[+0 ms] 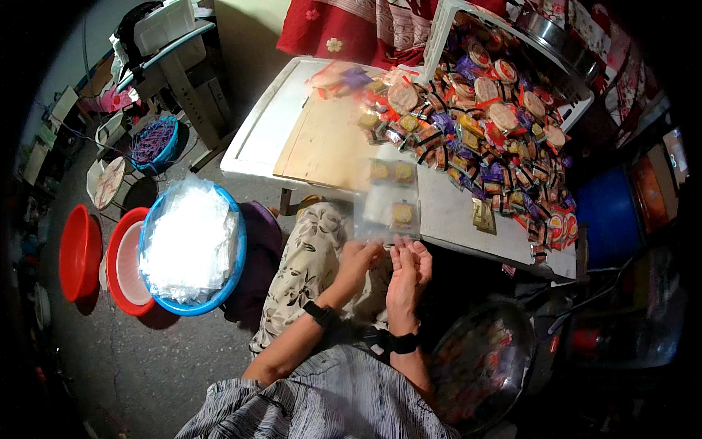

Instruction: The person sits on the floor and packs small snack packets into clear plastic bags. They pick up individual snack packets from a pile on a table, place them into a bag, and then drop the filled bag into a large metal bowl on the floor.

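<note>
A clear plastic bag extends over the front edge of the white table. Several small yellow-labelled packets show through it. At the bag's near edge, my left hand pinches the left part, its fingers slightly blurred. My right hand has thumb and fingertips at the right part of the same edge, palm turned partly up. Beyond the bag lies a tan board. A large heap of wrapped snacks spreads over the table's right side and spills from a tipped white plastic crate.
At left, a blue basin holds a pile of clear bags. Red basins stand beside it on the floor. A blue basket holds purple ties. By my right side is a dark round container. Gold packets lie on the table.
</note>
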The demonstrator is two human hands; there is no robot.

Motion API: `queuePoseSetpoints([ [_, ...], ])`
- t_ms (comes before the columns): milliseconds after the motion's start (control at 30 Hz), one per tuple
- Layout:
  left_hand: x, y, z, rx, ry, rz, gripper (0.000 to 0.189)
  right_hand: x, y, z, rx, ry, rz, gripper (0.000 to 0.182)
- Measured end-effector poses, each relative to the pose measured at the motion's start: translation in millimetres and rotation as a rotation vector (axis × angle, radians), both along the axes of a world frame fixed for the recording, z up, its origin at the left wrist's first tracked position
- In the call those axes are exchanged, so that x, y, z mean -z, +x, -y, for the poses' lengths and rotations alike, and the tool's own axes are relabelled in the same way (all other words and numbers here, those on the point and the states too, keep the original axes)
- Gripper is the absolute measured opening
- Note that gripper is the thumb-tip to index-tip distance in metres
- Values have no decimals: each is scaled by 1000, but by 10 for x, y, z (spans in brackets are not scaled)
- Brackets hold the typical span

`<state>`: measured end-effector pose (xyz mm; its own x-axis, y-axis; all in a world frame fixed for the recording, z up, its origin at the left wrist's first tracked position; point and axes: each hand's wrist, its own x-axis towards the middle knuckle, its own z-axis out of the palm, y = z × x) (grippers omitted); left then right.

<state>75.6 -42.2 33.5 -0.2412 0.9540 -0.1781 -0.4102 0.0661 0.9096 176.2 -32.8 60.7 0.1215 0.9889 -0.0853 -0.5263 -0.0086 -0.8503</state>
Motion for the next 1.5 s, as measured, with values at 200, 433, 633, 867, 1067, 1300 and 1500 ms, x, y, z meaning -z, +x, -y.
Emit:
queuePoseSetpoints([
  [200, -50, -17, 3, 10, -21, 60, 32, -7, 75, 187, -127, 212, 535, 25],
  [433, -103, -23, 7, 9, 7, 86, 26, -157, -34, -140, -267, 90, 864, 30],
  [633, -29, -55, -5, 20, -17, 84, 26, -257, 0, -112, -262, 154, 906, 33],
  [867, -207, -59, 30, -15, -67, 22, 35, -227, 358, 148, -80, 300, 807, 22],
  [1067, -146, -64, 35, -2, -87, 51, 30, -185, 1137, -128, 174, 265, 961, 14],
  [1300, -197, -58, 15, -45, -113, 2, 25, -267, 2221, -861, 448, 190, 901, 14],
  [1500, -205, -31, 5, -63, -135, 13, 26, -12, 3006, -1097, 697, 7, 775, 18],
])
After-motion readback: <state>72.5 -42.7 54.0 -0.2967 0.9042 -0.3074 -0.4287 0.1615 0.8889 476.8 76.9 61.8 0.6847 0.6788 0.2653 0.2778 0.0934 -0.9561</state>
